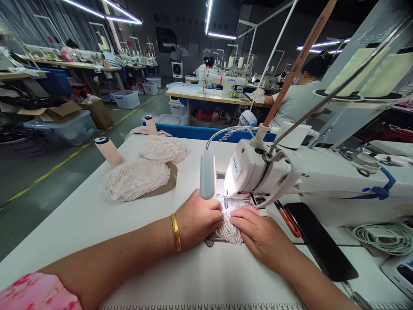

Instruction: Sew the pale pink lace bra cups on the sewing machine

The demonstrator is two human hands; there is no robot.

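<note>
Lace piece (227, 226) is pressed flat between the fingers of the left hand (197, 218) and right hand (258, 234), its far edge just beyond the fingertips under the sewing machine (258, 172) presser foot, most appearing unsewn, with finished-looking lace stacks (137, 178) well beyond the left fingers.

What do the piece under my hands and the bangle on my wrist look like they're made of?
Piece under the hands: pale lace or open-knit fabric, judging by its holed, netted texture.
Bangle on the left wrist: shiny yellow metal, likely gold or gold-coloured; its bright glint suggests a polished finish.
</note>
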